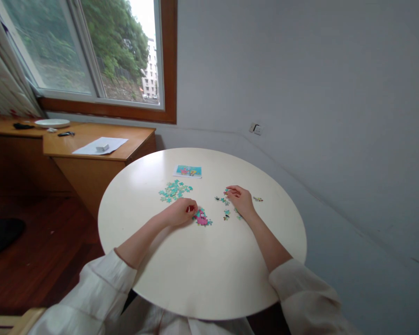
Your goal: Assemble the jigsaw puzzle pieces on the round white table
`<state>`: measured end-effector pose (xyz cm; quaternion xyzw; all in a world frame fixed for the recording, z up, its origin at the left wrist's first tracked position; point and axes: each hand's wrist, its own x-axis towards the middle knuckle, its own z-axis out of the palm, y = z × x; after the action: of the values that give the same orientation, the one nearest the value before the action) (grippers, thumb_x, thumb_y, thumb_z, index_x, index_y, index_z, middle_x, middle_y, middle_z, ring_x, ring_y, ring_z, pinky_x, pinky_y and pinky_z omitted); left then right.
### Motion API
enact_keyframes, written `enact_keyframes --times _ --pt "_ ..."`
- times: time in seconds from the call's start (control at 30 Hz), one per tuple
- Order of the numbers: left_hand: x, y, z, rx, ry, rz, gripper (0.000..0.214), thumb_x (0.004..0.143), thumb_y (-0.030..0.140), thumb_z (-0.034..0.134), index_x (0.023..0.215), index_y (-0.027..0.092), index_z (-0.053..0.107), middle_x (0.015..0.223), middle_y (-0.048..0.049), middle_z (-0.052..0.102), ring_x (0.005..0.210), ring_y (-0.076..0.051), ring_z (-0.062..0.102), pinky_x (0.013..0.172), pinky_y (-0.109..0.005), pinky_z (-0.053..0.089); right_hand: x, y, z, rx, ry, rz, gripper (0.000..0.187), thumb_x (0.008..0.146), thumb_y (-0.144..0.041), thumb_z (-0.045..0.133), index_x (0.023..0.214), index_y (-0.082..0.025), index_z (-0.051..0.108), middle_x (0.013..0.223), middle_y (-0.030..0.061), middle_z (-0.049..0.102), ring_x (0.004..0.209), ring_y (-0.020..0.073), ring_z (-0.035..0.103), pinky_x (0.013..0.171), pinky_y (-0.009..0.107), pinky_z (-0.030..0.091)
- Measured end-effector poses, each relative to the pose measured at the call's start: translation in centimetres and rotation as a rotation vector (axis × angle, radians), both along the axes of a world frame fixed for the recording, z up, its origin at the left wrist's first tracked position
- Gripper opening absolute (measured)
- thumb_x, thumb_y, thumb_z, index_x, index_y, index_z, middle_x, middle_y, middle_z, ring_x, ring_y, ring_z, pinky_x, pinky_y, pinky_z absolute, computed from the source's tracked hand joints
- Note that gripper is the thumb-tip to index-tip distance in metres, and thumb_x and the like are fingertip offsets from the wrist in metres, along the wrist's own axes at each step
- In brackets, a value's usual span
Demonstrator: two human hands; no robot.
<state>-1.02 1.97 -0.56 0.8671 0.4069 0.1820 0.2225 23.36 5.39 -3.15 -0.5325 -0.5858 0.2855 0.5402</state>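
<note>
My left hand [180,211] rests on the round cream table [202,274], fingers curled against a small joined pink and teal puzzle section [202,217]. My right hand [241,200] lies further right, fingertips pinched on a loose teal puzzle piece [226,191]. A few scattered loose pieces [226,214] lie between and around the hands. A pile of teal pieces [174,190] sits beyond my left hand. A small reference picture card [188,171] lies at the far side of the table.
A wooden desk [90,158] stands at the left under a window, with white paper [101,145], a white plate [52,123] and small dark items. A grey wall with a socket [255,128] runs behind and to the right. Wooden floor lies at the left.
</note>
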Motion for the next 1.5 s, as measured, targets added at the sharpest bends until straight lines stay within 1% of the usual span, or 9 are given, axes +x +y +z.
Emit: enact_keyframes --times 0.1,0.23,0.4,0.53,0.77,0.93,1.17,1.5 --pt "0.0 0.0 0.0 0.000 0.001 0.002 0.018 0.071 0.018 0.042 0.072 0.016 0.060 0.065 -0.0004 0.057 0.057 -0.011 0.047 0.054 -0.020 0.035 -0.4 -0.1 0.0 0.015 0.001 0.047 0.020 0.063 -0.027 0.058 0.079 -0.014 0.060 0.066 0.0036 0.062 0.057 0.0132 0.058 0.057 0.026 0.047" --pt "0.0 0.1 -0.1 0.004 -0.001 0.000 0.019 0.070 0.018 0.041 0.072 0.016 0.060 0.065 -0.0003 0.057 0.057 -0.011 0.047 0.053 -0.020 0.035 -1.1 -0.6 0.1 0.001 -0.018 0.182 0.019 0.064 -0.027 0.059 0.078 -0.014 0.060 0.063 0.0019 0.061 0.056 0.0115 0.056 0.056 0.025 0.046" --pt "0.1 0.2 -0.1 0.010 0.003 -0.002 0.019 0.070 0.018 0.041 0.071 0.016 0.060 0.065 -0.0005 0.057 0.057 -0.011 0.047 0.054 -0.020 0.036 -2.3 -1.9 0.8 -0.065 -0.029 0.391 0.021 0.066 -0.029 0.060 0.081 -0.014 0.061 0.068 0.0033 0.064 0.061 0.0116 0.059 0.061 0.026 0.047" --pt "0.0 0.2 -0.2 0.004 0.003 -0.004 0.019 0.070 0.019 0.042 0.072 0.015 0.060 0.065 -0.0007 0.056 0.057 -0.011 0.047 0.054 -0.020 0.035 -3.0 -3.0 1.7 -0.160 -0.054 0.483 0.021 0.065 -0.029 0.062 0.078 -0.013 0.060 0.068 0.0037 0.064 0.061 0.0122 0.059 0.062 0.027 0.048" --pt "0.0 0.4 -0.3 0.007 -0.002 -0.014 0.019 0.071 0.019 0.041 0.072 0.016 0.059 0.065 -0.0005 0.056 0.057 -0.011 0.047 0.054 -0.020 0.036 -3.5 -3.9 2.5 -0.220 -0.132 0.534 0.023 0.063 -0.032 0.063 0.074 -0.012 0.061 0.062 0.0030 0.063 0.061 0.0133 0.060 0.060 0.026 0.047" --pt "0.1 0.2 -0.1 0.010 0.000 -0.020 0.019 0.071 0.020 0.041 0.071 0.015 0.060 0.064 -0.0003 0.055 0.057 -0.011 0.046 0.054 -0.020 0.035 -3.6 -3.9 2.4 -0.240 -0.160 0.549 0.025 0.064 -0.035 0.063 0.073 -0.012 0.062 0.060 0.0029 0.063 0.060 0.0131 0.059 0.059 0.025 0.046" --pt "0.2 0.1 0.0 0.001 0.003 -0.007 0.018 0.071 0.018 0.042 0.071 0.015 0.060 0.064 -0.0002 0.055 0.057 -0.011 0.046 0.054 -0.020 0.035 -3.6 -3.9 2.3 -0.259 -0.138 0.537 0.027 0.063 -0.037 0.063 0.072 -0.011 0.062 0.059 0.0030 0.063 0.061 0.0141 0.061 0.060 0.027 0.047" --pt "0.1 0.1 0.0 -0.003 0.001 -0.004 0.018 0.071 0.019 0.043 0.072 0.015 0.060 0.064 -0.0004 0.055 0.058 -0.011 0.046 0.054 -0.020 0.035 -3.5 -3.9 2.3 -0.256 -0.187 0.542 0.022 0.064 -0.033 0.062 0.072 -0.012 0.063 0.058 0.0030 0.064 0.056 0.0123 0.058 0.054 0.023 0.043"
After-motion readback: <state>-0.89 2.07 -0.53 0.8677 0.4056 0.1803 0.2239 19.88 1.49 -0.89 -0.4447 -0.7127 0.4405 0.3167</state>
